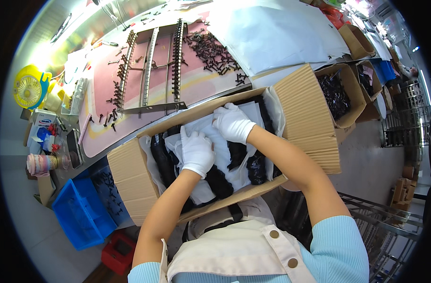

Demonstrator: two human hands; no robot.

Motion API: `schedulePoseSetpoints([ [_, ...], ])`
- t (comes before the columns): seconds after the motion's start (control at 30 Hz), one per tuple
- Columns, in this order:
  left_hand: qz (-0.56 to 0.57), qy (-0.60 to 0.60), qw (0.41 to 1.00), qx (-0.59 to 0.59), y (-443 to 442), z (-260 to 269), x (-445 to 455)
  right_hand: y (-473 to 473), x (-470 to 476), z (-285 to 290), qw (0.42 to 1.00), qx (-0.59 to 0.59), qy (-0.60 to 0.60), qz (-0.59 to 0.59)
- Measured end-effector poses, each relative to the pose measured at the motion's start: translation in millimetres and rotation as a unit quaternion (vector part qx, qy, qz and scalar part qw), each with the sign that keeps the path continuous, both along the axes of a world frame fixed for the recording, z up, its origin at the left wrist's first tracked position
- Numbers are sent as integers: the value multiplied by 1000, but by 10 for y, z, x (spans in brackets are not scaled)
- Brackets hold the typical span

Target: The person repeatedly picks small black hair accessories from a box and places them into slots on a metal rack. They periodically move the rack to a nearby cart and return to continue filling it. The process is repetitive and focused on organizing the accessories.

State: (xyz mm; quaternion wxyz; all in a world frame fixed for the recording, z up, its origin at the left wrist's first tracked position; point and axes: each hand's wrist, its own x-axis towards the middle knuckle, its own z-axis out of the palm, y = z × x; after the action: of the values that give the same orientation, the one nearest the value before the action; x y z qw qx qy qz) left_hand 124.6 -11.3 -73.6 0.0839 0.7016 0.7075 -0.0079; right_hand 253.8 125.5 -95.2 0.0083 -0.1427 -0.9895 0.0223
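Before me stands an open cardboard box [318, 131] with its end flaps folded out. Inside lie black wrapped bundles [220, 182] among white paper sheets [220, 155]. My left hand [197, 151], in a white glove, rests on the paper in the left half of the box, index finger pointing away from me. My right hand [232, 123], gloved alike, lies on the paper near the box's far side, its fingers curled. The undersides of both hands are hidden, so whether either pinches the paper cannot be seen.
Beyond the box, a metal rack [153, 67] holding rows of small dark parts stands on a pink mat [95, 131]. Loose dark parts [215, 53] lie beside it. A blue bin [77, 215] sits at left; boxes of black parts [334, 93] stand at right.
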Motion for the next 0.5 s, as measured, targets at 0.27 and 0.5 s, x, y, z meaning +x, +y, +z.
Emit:
schedulePoseSetpoints([
  [0.27,-259,-13,963,-75,-212,440,174,-320,914,808,987,-124,95,39],
  [0.5,-313,-41,949,-21,-37,-115,471,-707,1310,615,977,-189,3,98],
])
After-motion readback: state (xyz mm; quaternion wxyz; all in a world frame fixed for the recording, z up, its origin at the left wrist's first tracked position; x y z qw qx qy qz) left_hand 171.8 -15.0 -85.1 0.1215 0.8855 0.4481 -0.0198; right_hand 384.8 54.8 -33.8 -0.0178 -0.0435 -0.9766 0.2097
